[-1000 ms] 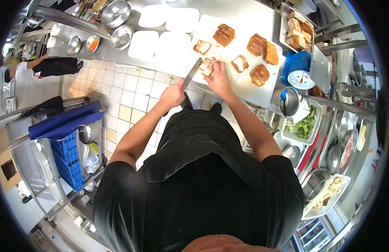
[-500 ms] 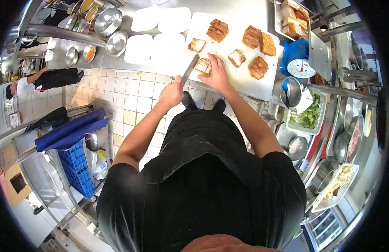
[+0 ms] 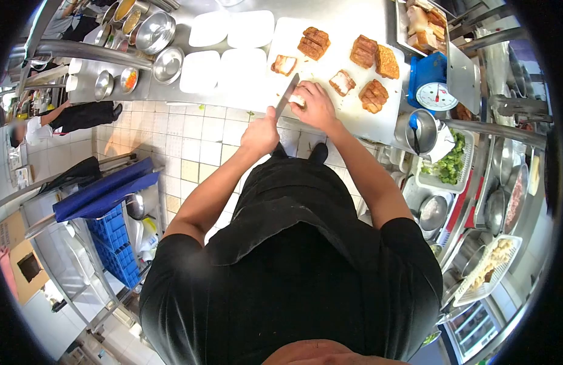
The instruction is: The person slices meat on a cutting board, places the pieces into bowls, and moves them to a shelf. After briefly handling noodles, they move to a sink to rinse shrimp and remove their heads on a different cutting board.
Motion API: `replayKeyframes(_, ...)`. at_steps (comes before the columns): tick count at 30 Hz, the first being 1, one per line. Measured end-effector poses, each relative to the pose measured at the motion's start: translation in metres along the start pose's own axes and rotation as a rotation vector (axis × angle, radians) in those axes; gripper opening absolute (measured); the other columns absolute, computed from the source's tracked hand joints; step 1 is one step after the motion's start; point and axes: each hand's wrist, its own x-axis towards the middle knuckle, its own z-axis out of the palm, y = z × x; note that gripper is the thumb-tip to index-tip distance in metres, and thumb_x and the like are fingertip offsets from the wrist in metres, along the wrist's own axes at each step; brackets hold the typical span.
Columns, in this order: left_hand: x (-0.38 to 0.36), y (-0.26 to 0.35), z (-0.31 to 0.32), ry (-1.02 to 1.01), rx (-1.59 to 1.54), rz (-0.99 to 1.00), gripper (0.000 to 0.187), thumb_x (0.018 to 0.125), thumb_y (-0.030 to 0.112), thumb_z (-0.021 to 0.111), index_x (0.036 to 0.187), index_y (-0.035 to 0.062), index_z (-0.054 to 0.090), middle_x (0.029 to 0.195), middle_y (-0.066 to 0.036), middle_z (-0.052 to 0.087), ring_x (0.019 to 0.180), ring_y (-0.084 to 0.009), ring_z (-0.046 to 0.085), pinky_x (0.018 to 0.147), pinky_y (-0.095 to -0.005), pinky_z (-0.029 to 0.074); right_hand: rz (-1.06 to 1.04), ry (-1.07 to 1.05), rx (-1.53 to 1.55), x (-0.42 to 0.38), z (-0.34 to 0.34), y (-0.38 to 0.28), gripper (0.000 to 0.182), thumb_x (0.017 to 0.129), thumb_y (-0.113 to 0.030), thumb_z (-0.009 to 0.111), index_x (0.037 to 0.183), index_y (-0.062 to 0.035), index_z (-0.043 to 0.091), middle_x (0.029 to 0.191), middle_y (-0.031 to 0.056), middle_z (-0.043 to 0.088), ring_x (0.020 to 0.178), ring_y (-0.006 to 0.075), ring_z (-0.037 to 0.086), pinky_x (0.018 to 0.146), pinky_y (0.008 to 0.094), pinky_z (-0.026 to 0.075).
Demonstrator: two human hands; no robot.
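My left hand is wrapped round the handle of a knife, its blade angled forward across the near edge of a white cutting board. Curled fingers of my right hand press on a piece of roast pork belly, mostly hidden under them, right beside the blade. Ahead of the knife lies a pale-sided pork piece. Further along the board are a scored brown pork block, a cut piece and several other browned blocks.
White trays and steel bowls stand to the left. On the right are a blue scale, a pot, a basket of greens and a pork tray. Another person stands far left.
My right hand has curled its fingers over the pork, covering most of it. My left hand and the knife have shifted right, close against that hand.
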Motion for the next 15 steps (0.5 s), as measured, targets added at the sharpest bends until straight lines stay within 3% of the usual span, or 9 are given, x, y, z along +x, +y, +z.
replayKeyframes(4, -0.006, 0.018, -0.013, -0.087, 0.098, -0.054, 0.028, 0.094, 0.007, 0.047, 0.121, 0.003, 0.041, 0.097, -0.032, 0.068, 0.096, -0.0497, 0.068, 0.084, -0.0602, 0.053, 0.009, -0.061, -0.039, 0.006, 0.002, 0.002, 0.027, 0.079, -0.027, 0.073, 0.1, -0.0097, 0.067, 0.114, 0.0063, 0.062, 0.108, 0.028, 0.059, 0.093, 0.0431, 0.05)
replayKeyframes(7, 0.004, 0.011, 0.005, -0.033, 0.07, 0.014, 0.043, 0.087, 0.005, 0.055, 0.126, -0.0048, 0.039, 0.092, -0.036, 0.067, 0.089, -0.0531, 0.068, 0.08, -0.0599, 0.053, 0.037, -0.07, -0.039, 0.006, 0.006, 0.006, 0.027, 0.077, -0.028, 0.074, 0.097, -0.0104, 0.067, 0.112, 0.0055, 0.063, 0.107, 0.0278, 0.059, 0.092, 0.0431, 0.049)
replayKeyframes(10, 0.043, 0.014, 0.033, 0.006, -0.002, 0.039, 0.042, 0.088, 0.004, 0.053, 0.127, -0.0054, 0.039, 0.093, -0.036, 0.067, 0.09, -0.053, 0.068, 0.081, -0.0596, 0.053, 0.02, -0.031, -0.052, 0.002, 0.013, 0.008, 0.029, 0.075, -0.029, 0.075, 0.097, -0.0108, 0.067, 0.11, 0.0051, 0.064, 0.106, 0.0274, 0.06, 0.09, 0.0433, 0.05)
replayKeyframes(11, 0.048, 0.012, 0.034, 0.062, -0.008, 0.055, 0.033, 0.09, 0.003, 0.05, 0.12, -0.0033, 0.04, 0.09, -0.036, 0.066, 0.089, -0.0541, 0.067, 0.08, -0.0608, 0.052, 0.004, -0.008, -0.064, 0.003, 0.013, 0.009, 0.03, 0.074, -0.029, 0.075, 0.097, -0.011, 0.067, 0.109, 0.0049, 0.064, 0.106, 0.0272, 0.06, 0.09, 0.0433, 0.05)
replayKeyframes(14, 0.039, 0.018, -0.006, -0.019, 0.014, 0.05, 0.027, 0.093, 0.006, 0.046, 0.118, -0.0017, 0.04, 0.094, -0.035, 0.067, 0.094, -0.0513, 0.068, 0.082, -0.0592, 0.053, 0.07, -0.117, -0.046, 0.003, 0.003, 0.006, 0.036, 0.075, -0.03, 0.076, 0.106, -0.0119, 0.067, 0.121, 0.0074, 0.062, 0.113, 0.0291, 0.058, 0.094, 0.0451, 0.047)
replayKeyframes(15, 0.03, 0.018, -0.016, -0.009, -0.001, 0.054, 0.025, 0.095, 0.009, 0.045, 0.117, -0.0019, 0.039, 0.092, -0.036, 0.067, 0.092, -0.0517, 0.067, 0.081, -0.06, 0.052, 0.044, -0.061, -0.047, 0.005, 0.002, 0.002, 0.04, 0.076, -0.032, 0.076, 0.109, -0.0119, 0.066, 0.125, 0.0084, 0.06, 0.117, 0.0302, 0.055, 0.097, 0.0462, 0.045)
